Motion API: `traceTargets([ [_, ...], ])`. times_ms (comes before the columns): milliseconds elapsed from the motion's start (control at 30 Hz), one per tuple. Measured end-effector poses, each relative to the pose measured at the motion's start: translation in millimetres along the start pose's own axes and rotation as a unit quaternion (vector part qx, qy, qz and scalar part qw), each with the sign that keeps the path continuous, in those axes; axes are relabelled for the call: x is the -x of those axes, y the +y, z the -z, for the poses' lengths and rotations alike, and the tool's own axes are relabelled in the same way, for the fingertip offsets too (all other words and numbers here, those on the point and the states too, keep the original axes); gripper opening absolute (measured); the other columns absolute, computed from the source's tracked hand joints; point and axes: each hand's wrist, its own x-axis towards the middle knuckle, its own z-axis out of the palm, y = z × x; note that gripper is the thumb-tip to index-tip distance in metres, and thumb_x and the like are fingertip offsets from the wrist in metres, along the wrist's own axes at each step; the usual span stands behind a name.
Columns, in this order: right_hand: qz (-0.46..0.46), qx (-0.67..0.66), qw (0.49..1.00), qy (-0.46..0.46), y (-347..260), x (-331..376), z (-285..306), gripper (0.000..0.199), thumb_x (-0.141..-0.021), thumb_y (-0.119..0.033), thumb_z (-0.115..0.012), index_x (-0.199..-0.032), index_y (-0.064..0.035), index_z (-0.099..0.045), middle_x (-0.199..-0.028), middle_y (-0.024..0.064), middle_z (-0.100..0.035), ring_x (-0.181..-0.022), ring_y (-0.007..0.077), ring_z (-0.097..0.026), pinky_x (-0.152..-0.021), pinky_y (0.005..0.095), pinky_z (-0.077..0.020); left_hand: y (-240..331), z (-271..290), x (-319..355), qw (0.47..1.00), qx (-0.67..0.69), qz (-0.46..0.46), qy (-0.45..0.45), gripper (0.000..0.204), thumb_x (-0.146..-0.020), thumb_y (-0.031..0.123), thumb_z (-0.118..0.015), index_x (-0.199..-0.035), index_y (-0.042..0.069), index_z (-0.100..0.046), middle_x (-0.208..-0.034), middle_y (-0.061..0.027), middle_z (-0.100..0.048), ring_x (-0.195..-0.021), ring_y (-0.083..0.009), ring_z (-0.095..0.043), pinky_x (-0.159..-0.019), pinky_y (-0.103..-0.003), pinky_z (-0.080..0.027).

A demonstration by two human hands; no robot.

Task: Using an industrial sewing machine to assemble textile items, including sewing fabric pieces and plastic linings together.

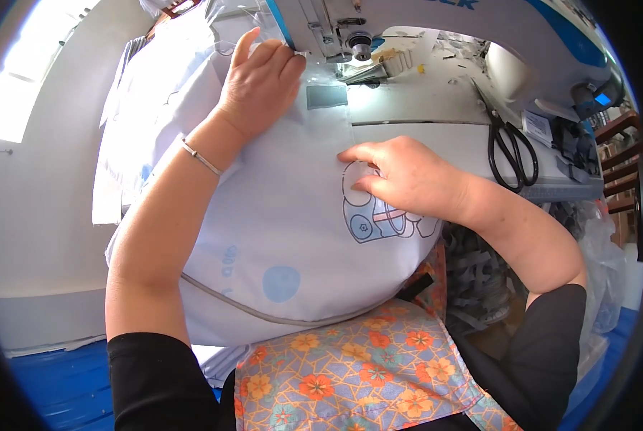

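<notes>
A large piece of white printed fabric (278, 223) with a blue cartoon figure and a grey trimmed edge spreads over the machine table and hangs onto my lap. My left hand (260, 90) is at its far edge, left of the sewing machine's (332, 32) needle area. Its fingers curl closed on the cloth there, though the fingertips are partly hidden. Beside the cartoon print, my right hand (411, 176) rests on the fabric's right edge, thumb and index finger apart. A small grey-green patch (326, 97) shows on the fabric between the hands.
Black-handled scissors (512, 147) lie on the table (426, 133) to the right. More white fabric (149, 108) is heaped at the left. Small tools and scraps sit behind the needle area. Dark offcuts (479, 280) and a clear plastic bag (598, 266) are below the table's right side.
</notes>
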Motion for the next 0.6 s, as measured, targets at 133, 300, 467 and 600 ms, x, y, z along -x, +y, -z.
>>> traceTargets([
  [133,-0.019,-0.004,1.000,-0.015,-9,5,9,0.042,-0.086,-0.012,-0.066,-0.126,-0.0002,-0.064,-0.101,0.0207,-0.072,-0.089,0.0321,-0.070,-0.083,0.0362,-0.0536,-37,3,9,0.995,-0.049,0.001,0.088,0.030,-0.076,0.008,-0.070,-0.105,0.010,-0.065,-0.098,-0.0013,-0.066,-0.108,-0.0196,-0.061,-0.115,-0.048,-0.035],
  [300,-0.037,0.016,0.998,-0.040,-7,2,15,0.042,-0.085,-0.016,-0.068,-0.125,-0.0010,-0.065,-0.101,0.0195,-0.072,-0.089,0.0313,-0.069,-0.083,0.0362,-0.0532,-54,25,11,0.993,0.102,-0.026,0.049,0.027,-0.078,0.001,-0.066,-0.104,0.008,-0.064,-0.091,-0.0055,-0.066,-0.091,-0.0242,-0.066,-0.086,-0.040,-0.054],
  [467,-0.059,0.038,0.996,-0.059,-9,1,20,0.044,-0.084,-0.018,-0.069,-0.125,-0.0023,-0.066,-0.099,0.0198,-0.071,-0.089,0.0313,-0.069,-0.083,0.0367,-0.0532,4,48,14,0.984,0.125,-0.016,-0.128,0.034,-0.077,0.008,-0.070,-0.109,0.008,-0.060,-0.082,-0.0067,-0.061,-0.083,-0.0253,-0.064,-0.073,-0.040,-0.052],
  [600,-0.064,0.036,0.995,-0.068,-6,1,18,0.042,-0.084,-0.017,-0.067,-0.122,0.0000,-0.066,-0.104,0.0218,-0.071,-0.097,0.0341,-0.068,-0.088,0.0398,-0.0526,2,52,3,0.995,0.066,0.024,-0.073,0.037,-0.073,0.015,-0.075,-0.106,0.011,-0.058,-0.077,-0.0025,-0.055,-0.077,-0.0246,-0.061,-0.072,-0.037,-0.051],
])
